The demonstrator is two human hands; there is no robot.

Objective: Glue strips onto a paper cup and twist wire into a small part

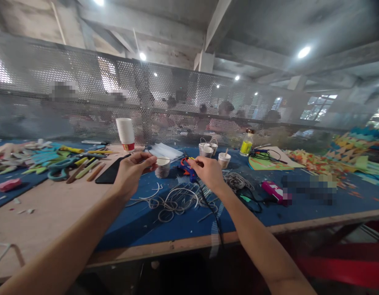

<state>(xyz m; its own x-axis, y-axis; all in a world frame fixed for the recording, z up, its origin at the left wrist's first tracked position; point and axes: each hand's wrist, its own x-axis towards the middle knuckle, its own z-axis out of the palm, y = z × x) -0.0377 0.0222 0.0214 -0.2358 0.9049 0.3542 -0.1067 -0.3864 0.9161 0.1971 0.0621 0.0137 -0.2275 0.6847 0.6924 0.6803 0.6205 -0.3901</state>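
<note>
My left hand [132,168] is closed in a pinch on a thin grey cord [161,158], whose end runs right over the rim of a small grey-wrapped cup [162,169]. My right hand [207,169] is closed too, fingertips pressed together beside a small yellow tip; what they hold is mostly hidden. Just left of and below these fingers is a blue and orange glue gun [191,174], partly covered, with a black cable trailing down the table. Loose loops of grey cord [174,203] lie below both hands.
A stack of white paper cups [125,133] and a black phone [111,172] are at left, near scissors [62,168]. Further right are small cups [224,159], a yellow-labelled bottle [246,143], a magenta device [274,192] and paper scraps. A perforated metal screen [165,98] stands behind.
</note>
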